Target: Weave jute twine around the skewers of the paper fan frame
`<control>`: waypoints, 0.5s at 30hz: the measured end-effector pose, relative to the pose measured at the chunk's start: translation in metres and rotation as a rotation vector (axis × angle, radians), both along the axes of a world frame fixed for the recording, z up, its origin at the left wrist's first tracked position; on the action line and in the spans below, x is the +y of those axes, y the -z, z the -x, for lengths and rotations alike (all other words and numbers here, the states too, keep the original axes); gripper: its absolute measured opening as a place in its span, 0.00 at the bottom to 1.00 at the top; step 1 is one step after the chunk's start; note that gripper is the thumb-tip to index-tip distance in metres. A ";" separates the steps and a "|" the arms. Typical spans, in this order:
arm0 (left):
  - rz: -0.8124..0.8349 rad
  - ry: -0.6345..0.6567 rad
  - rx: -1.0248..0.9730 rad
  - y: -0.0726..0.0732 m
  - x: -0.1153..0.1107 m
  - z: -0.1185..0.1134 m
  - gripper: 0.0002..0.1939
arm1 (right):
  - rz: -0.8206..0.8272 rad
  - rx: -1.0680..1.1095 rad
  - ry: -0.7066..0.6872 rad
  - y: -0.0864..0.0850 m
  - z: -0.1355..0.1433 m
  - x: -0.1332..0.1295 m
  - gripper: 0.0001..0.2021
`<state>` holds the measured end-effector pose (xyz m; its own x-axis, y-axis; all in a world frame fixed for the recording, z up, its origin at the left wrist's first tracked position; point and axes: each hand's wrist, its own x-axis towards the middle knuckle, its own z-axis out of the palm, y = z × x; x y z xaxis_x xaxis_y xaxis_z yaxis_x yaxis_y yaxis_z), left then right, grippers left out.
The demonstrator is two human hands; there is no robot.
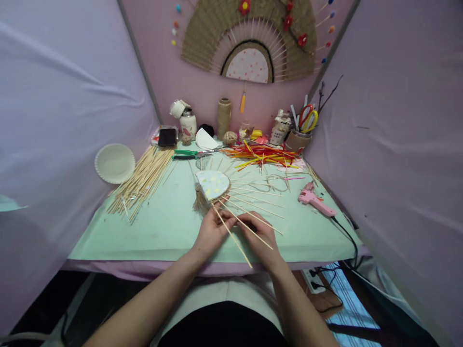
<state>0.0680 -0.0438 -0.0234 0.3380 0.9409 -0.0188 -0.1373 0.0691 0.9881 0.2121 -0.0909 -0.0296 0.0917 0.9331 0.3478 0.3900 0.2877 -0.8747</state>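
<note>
In the head view, a half-made fan [213, 183] lies on the table, with a half-round centre in pale blue and yellow print and thin wooden sticks [253, 196] spreading from its curved edge. My left hand [211, 229] is closed on the fan's lower edge, around the base of the nearest sticks. Close beside it, my right hand [260, 236] has its fingertips pinched together, meeting the left fingers under two sticks. Whatever lies between those fingertips is too small to make out. A frayed bundle of twine [199, 200] hangs off the fan's straight side.
Loose sticks [142, 180] and a white plate [115, 164] are at left. Green-handled pliers [186, 154], red and yellow strips [265, 155] and a twine spool [224, 118] sit behind. At right lies a pink glue gun [314, 200] with its cord; scissors [309, 120] stand in a holder.
</note>
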 end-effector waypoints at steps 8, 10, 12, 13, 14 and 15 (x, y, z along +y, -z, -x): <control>-0.001 0.002 -0.023 -0.006 -0.002 -0.001 0.40 | -0.050 -0.011 0.025 0.000 0.005 -0.003 0.07; -0.005 -0.003 -0.019 -0.007 -0.002 -0.001 0.40 | -0.024 -0.010 0.027 0.001 0.005 -0.004 0.07; -0.012 -0.015 -0.010 -0.008 -0.002 -0.002 0.40 | -0.008 -0.009 0.039 0.002 0.006 -0.004 0.07; -0.015 -0.022 -0.008 -0.007 -0.002 -0.002 0.40 | -0.004 -0.013 0.045 0.003 0.006 -0.004 0.07; -0.018 -0.029 -0.007 -0.007 -0.002 -0.003 0.40 | -0.005 -0.021 0.049 0.003 0.006 -0.004 0.07; -0.021 -0.035 -0.007 -0.006 -0.002 -0.003 0.40 | -0.007 -0.034 0.051 0.003 0.006 -0.004 0.07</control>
<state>0.0710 -0.0463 -0.0175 0.3049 0.9524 0.0034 -0.1462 0.0433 0.9883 0.2062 -0.0945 -0.0331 0.1271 0.9251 0.3579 0.4335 0.2727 -0.8589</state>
